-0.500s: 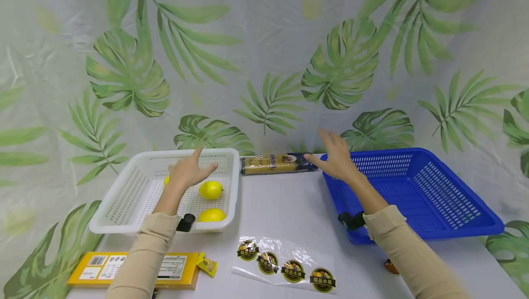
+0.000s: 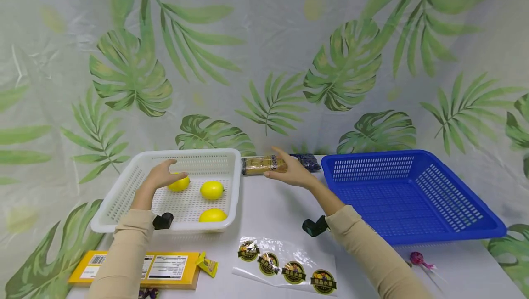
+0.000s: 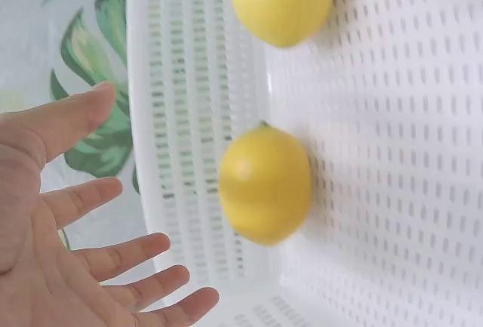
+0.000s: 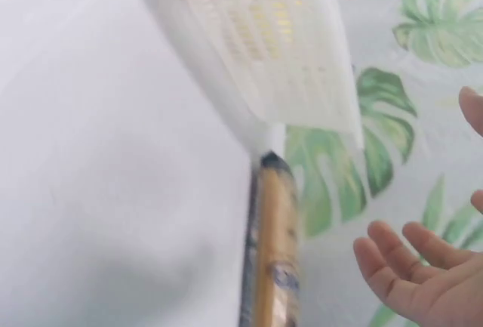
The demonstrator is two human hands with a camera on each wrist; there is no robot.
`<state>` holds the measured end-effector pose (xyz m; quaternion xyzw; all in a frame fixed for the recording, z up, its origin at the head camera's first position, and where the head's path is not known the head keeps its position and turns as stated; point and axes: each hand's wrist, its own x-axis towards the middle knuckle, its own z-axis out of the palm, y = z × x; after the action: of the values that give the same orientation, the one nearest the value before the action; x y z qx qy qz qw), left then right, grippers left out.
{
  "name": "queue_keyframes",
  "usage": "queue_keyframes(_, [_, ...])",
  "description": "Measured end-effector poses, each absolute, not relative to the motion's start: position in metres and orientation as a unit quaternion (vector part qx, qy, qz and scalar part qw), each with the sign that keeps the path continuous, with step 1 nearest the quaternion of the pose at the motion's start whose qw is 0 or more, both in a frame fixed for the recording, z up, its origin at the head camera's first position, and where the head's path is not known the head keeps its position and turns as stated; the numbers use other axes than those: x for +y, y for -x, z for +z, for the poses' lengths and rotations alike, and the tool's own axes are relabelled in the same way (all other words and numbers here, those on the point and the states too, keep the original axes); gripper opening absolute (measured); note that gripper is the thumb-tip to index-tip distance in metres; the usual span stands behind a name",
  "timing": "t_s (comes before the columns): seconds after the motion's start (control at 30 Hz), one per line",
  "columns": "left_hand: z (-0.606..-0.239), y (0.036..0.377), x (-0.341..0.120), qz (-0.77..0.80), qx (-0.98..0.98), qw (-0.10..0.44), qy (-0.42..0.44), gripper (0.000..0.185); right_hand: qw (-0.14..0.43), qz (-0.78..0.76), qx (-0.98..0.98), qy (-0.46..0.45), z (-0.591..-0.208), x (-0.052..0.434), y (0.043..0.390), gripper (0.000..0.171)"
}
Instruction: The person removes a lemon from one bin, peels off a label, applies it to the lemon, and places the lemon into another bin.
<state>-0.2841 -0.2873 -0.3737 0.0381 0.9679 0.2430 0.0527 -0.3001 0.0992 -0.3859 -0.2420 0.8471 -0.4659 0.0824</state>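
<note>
Along the near edge of the table we see a yellow box toward the left corner, a small yellow sachet at its right end, a clear sticker sheet and, nearer the right edge, a lollipop. Farther back, our left hand, fingers spread and gripping nothing, hovers over the white basket holding three lemons, while a blue basket stands toward the right edge. Our right hand, likewise spread and unladen, hangs near the pasta pack along the far edge.
</note>
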Motion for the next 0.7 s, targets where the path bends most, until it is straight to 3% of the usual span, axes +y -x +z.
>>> queue_keyframes(0.5, [-0.390, 0.298, -0.312, 0.324, 0.935, 0.138, 0.053, 0.076, 0.176, -0.547, 0.780, 0.248, -0.429, 0.022, 0.290, 0.072])
queue_keyframes(0.7, [-0.403, 0.304, -0.315, 0.323, 0.931, 0.152, 0.070, 0.072, 0.175, -0.555, 0.775, 0.247, -0.441, 0.006, 0.284, 0.067])
